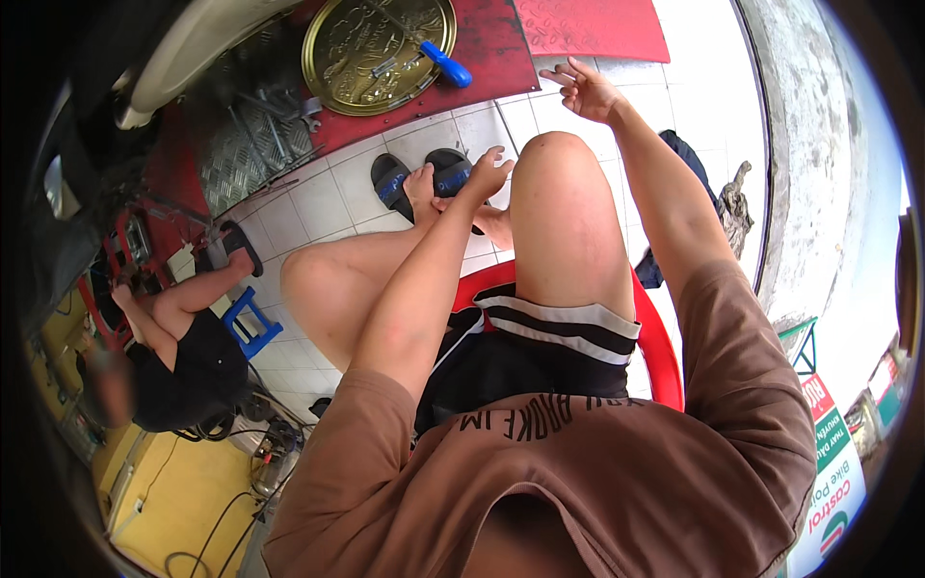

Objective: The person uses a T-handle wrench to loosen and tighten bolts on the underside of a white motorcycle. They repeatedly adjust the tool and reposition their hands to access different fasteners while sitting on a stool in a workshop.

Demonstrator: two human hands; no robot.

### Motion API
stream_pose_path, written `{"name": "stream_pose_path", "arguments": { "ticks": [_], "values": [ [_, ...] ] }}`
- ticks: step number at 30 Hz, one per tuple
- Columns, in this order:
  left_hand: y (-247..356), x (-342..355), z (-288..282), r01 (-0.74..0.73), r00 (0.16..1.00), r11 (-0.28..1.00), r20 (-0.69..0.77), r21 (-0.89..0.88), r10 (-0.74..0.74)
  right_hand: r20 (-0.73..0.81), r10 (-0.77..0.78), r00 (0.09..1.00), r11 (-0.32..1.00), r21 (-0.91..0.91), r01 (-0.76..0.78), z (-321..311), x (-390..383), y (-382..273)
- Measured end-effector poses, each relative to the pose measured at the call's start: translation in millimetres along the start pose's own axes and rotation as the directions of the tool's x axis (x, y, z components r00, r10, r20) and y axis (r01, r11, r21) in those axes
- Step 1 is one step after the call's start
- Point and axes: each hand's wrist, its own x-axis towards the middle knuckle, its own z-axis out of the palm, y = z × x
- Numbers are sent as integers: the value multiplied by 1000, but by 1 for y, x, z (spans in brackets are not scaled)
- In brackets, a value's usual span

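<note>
My left hand (489, 178) hangs by my left forearm in front of my knees, fingers loosely apart, with nothing in it. Beyond my raised right knee, my right hand (588, 91) is held out with its fingers spread and bare. Nearest to both is a round gold-coloured metal tray (318, 82) on a red platform (496, 58). A screwdriver with a blue handle (446, 65) lies across the tray's right edge. Small metal parts (385, 67), perhaps bolts, rest on the tray beside it. Neither hand touches the tray or the screwdriver.
Several wrenches (270, 125) lie on a patterned metal plate left of the tray. Black sandals (390, 183) are by my feet on white tiles. I sit on a red chair (663, 337). Another person (193, 371) sits at the left near a blue stool (252, 323). Driftwood (737, 212) stands right.
</note>
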Motion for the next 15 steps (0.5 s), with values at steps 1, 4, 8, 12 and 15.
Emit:
{"name": "stream_pose_path", "arguments": {
  "ticks": [1,4,8,12,15],
  "values": [
    [-7,4,6,27,999,998,19,-51,-26,-134,41,990,992,-109,-56,-14,-1,20],
    [-15,26,30,111,993,991,18,72,-113,-258,188,948,834,-467,-293,-63,27,74],
    [-27,16,37,276,930,947,201,166,-306,-384,358,851,253,-838,-484,-36,54,128],
    [-32,12,37,287,869,936,355,202,-344,-443,294,847,173,-847,-503,-39,85,179],
    [-29,16,35,179,835,946,467,271,-292,-431,58,901,11,-902,-432,-35,107,198]
  ]
}}
